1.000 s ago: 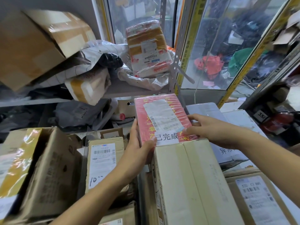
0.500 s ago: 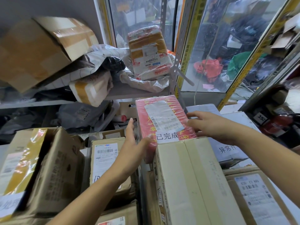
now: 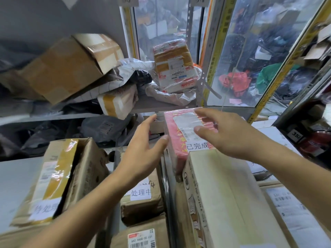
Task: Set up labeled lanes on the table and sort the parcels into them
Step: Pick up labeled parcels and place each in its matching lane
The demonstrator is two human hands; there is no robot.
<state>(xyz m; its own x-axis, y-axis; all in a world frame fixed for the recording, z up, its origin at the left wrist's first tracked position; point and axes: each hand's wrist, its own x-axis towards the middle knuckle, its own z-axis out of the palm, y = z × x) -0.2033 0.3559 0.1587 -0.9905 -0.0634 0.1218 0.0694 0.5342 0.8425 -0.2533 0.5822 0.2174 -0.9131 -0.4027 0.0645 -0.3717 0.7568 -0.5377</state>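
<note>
A pink parcel (image 3: pixel 180 138) with a white shipping label lies at the head of the middle-right row, behind a tall cream carton (image 3: pixel 223 197). A white lane label (image 3: pixel 197 145) reading 已完成 sits at the parcel's near edge. My left hand (image 3: pixel 143 149) hovers open just left of the pink parcel, fingers spread, touching nothing. Over the parcel's right side my right hand (image 3: pixel 227 133) is raised, open and empty. A second lane label (image 3: pixel 141 192) lies on a brown parcel (image 3: pixel 143 203) under my left wrist. A third label (image 3: pixel 45 208) is on the taped box at left (image 3: pixel 53 176).
A metal shelf (image 3: pixel 161 104) above holds a tilted brown box (image 3: pixel 62 68), soft mailers and a taped orange parcel (image 3: pixel 174 65). Glass panels with yellow frames stand behind. A brown box with a label (image 3: pixel 293 215) lies at the right; another labelled parcel (image 3: pixel 141 237) sits near the bottom.
Both hands have let go of the pink parcel and lifted away from it, fingers spread. The parcel stays at the head of its row. The view tilted up.
</note>
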